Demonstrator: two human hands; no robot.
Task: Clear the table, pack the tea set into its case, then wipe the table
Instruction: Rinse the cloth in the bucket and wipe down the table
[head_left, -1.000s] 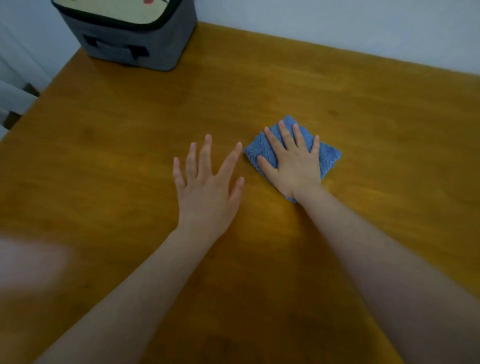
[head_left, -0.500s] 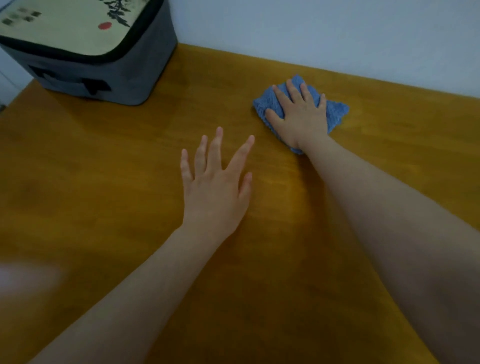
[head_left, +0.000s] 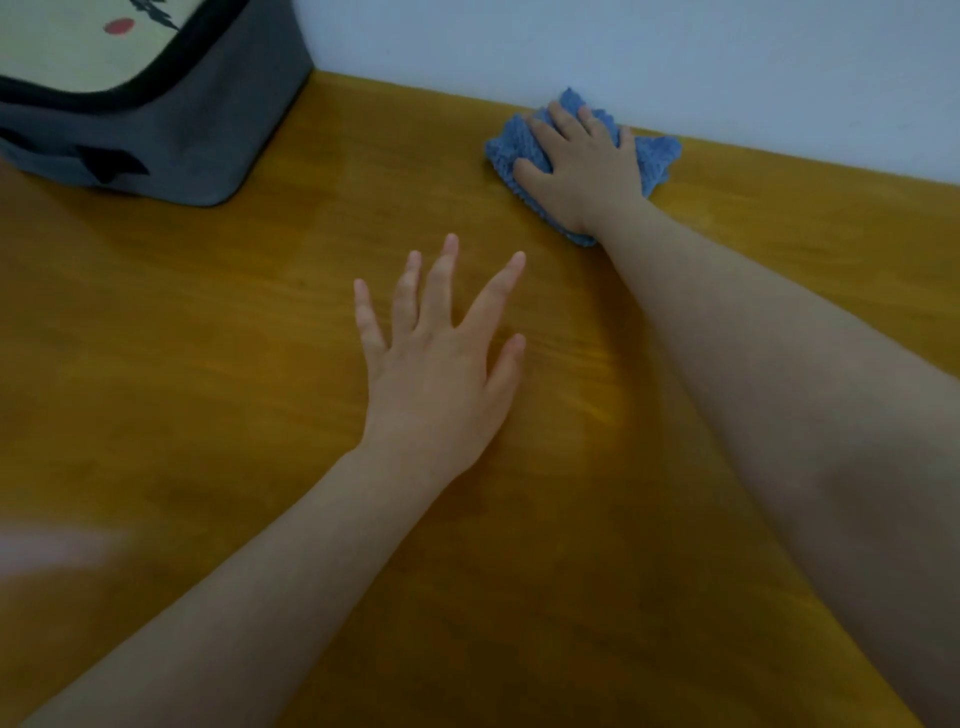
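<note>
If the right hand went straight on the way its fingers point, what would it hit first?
The wall. The right hand presses the cloth at the table's far edge, fingers aimed at the wall. The cloth looks nearly against it, though depth is hard to judge.

No writing, number or brand can be read. The only markings are on the cream lid panel (head_left: 67, 52) of the grey fabric case with black piping (head_left: 208, 135) at the upper left of the view. They are a small red oval mark (head_left: 120, 25) and, just beside it toward the top edge, a few black brush-like strokes (head_left: 156, 8). The strokes are cut off by the edge of the view and too blurred to tell whether they are characters or a drawing
</note>
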